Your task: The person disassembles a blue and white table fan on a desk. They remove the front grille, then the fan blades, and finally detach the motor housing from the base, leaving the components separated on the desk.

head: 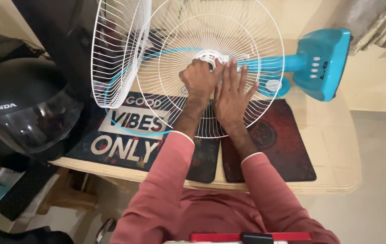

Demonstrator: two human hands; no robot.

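At the white fan guard (pixel 211 72)'s hub, the left hand (pixel 198 79) grips closed; the right hand (pixel 231 95) lies open, fingers spread.

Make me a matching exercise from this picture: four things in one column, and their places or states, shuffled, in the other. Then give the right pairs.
Things
1. Round white wire fan guard
2. Second white wire guard
3. Turquoise plastic fan base with buttons
4. Glossy black helmet with visor

Places or states
A. At the table's left edge
B. Lying flat under both hands, left hand and right hand at its white hub
C. At the far right of the table
D. Standing on edge, left of the flat one

Pairs: 1-B, 2-D, 3-C, 4-A
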